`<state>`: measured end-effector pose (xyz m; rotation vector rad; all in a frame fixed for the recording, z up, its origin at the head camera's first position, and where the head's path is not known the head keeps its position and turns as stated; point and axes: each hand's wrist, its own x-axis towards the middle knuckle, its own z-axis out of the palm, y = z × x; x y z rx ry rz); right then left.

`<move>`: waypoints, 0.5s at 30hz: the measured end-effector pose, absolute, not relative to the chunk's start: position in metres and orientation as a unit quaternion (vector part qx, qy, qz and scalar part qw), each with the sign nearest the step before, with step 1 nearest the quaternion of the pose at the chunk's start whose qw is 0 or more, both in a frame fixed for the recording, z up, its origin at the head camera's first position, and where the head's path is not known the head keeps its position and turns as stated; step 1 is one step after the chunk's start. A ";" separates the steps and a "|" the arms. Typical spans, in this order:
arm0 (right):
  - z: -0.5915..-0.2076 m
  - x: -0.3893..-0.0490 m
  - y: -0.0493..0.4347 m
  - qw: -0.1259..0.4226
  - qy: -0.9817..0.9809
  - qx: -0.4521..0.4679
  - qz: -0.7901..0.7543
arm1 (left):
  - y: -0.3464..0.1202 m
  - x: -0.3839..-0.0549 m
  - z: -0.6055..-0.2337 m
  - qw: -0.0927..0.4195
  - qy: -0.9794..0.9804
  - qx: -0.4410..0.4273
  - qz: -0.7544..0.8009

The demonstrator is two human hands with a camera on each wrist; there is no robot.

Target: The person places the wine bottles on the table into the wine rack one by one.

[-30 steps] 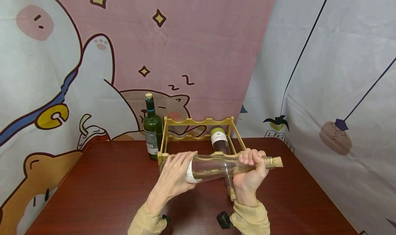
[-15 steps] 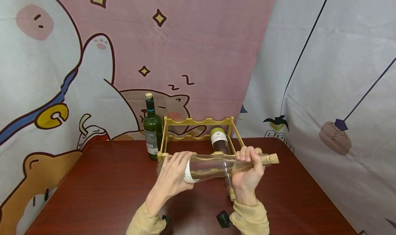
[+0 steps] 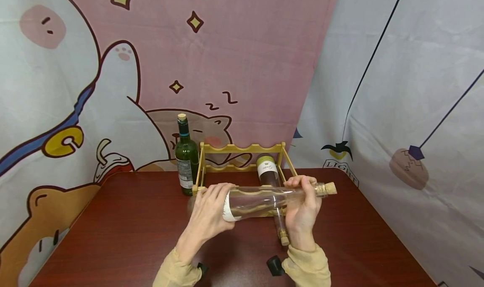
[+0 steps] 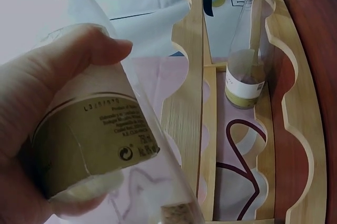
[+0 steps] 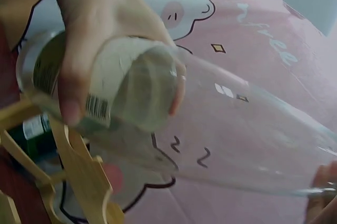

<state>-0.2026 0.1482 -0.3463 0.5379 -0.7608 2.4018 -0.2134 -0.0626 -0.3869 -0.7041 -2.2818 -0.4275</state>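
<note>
A clear glass wine bottle point(image 3: 253, 201) lies sideways in the air in front of the wooden wine rack point(image 3: 243, 149), its cork point(image 3: 330, 188) pointing right. My left hand point(image 3: 209, 211) grips its body over the label near the base; the left wrist view shows the thumb across the label point(image 4: 100, 140). At the neck, my right hand point(image 3: 302, 211) holds the bottle with the thumb on the near side and fingers behind. Another corked clear bottle point(image 3: 267, 169) lies in the rack's right part, base to the back and neck toward me.
A green wine bottle point(image 3: 186, 156) with a cork stands upright at the rack's left side. The reddish-brown table point(image 3: 124, 228) extends on both sides. A printed cloth point(image 3: 257, 68) hangs close behind the rack.
The held bottle has shifted a little to the left, its cork end slightly higher. My right hand's fingers have moved on the neck. The rack and the other bottles stay in place.
</note>
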 end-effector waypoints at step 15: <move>-0.326 -0.185 0.180 0.222 -0.654 0.019 0.723 | -0.077 -0.215 -0.382 0.356 -0.891 -0.233 -0.160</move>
